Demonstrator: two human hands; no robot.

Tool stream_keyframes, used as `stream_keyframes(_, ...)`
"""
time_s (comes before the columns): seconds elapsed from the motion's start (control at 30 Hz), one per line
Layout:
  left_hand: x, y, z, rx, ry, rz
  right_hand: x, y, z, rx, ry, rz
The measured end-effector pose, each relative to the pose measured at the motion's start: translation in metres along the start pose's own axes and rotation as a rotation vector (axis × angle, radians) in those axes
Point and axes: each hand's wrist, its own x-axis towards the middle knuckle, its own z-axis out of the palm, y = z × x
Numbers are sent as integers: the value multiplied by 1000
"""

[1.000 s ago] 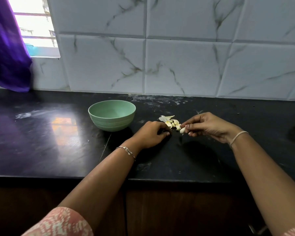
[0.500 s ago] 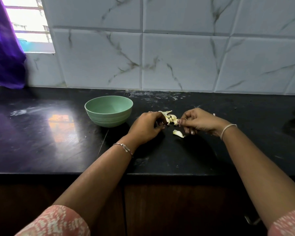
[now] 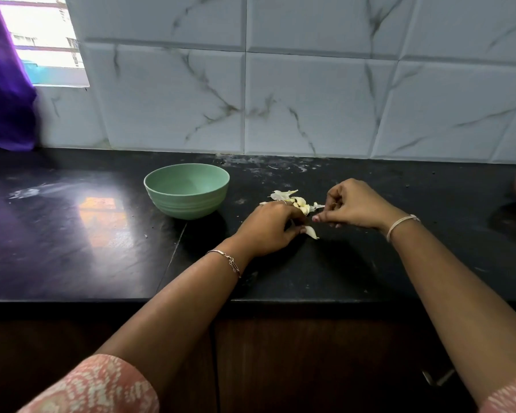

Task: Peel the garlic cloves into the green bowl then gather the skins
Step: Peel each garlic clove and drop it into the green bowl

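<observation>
The green bowl (image 3: pixel 188 204) stands upright on the black table (image 3: pixel 102 257). To its right lies a small heap of pale garlic cloves (image 3: pixel 299 202), with thin white skins (image 3: pixel 282 194) at its far side. One clove (image 3: pixel 311 231) lies alone, nearer.

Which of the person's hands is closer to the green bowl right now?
Left. The left hand is just right of the green bowl, not touching it; the right hand is farther right, past the garlic pile.
</observation>
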Motion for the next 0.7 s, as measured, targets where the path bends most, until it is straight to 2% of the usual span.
stream_keyframes(0.1,-3,2,-2,-1,29,-16,-1,-3,9,6,32,-3)
stream_keyframes(0.27,-7,4,-6,53,36,-80,-10,-7,23,6,-139,-51)
stream_keyframes(0.47,-10,8,-10,128,151,-120,-13,-6,43,38,87,-19)
stream_keyframes(0.53,-11,9,-11,112,213,-137,-13,-7,49,236,106,-1)
stream_keyframes(0.63,-12,10,-13,112,266,-145,-15,-16,52,660,71,60)
stream_keyframes(0.7,-13,10,-14,101,270,-150,-15,-19,52,824,69,113)
